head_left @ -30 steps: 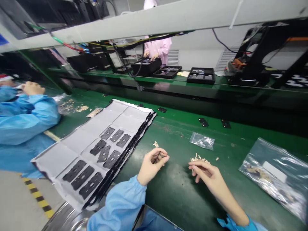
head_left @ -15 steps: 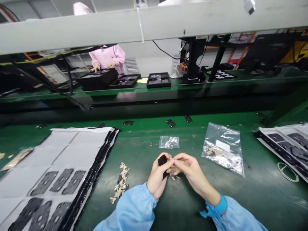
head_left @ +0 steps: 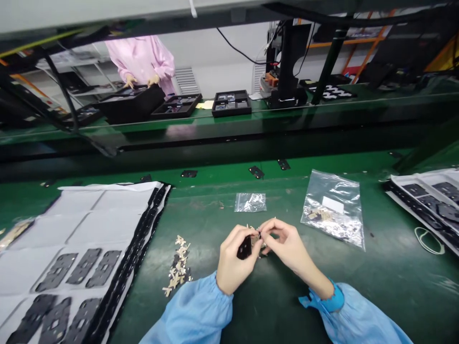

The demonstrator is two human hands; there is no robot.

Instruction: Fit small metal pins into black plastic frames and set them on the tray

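My left hand (head_left: 234,258) is closed around a flat black plate (head_left: 244,248), tilted up in its grip. My right hand (head_left: 285,243) pinches at the plate's upper end, its fingertips meeting those of my left hand. What lies between the right fingertips is too small to make out. Behind and under the fingers shows part of a pile of small beige metal pieces (head_left: 264,250), mostly hidden. To the left, a second pile of small beige and black pieces (head_left: 178,267) lies on the green table (head_left: 201,220).
A padded tray (head_left: 84,220) with several black plates stands left; another tray (head_left: 405,195) stands right. A small plastic bag (head_left: 250,202), a larger zip bag of parts (head_left: 333,210) and a rubber band (head_left: 429,240) lie around. Beyond the bench, a person in pink (head_left: 141,62) handles a black box.
My left hand has turned so its back faces up more, and the black plate has tilted with it. My right hand stays at the fingertips. The camera view has tipped downward.
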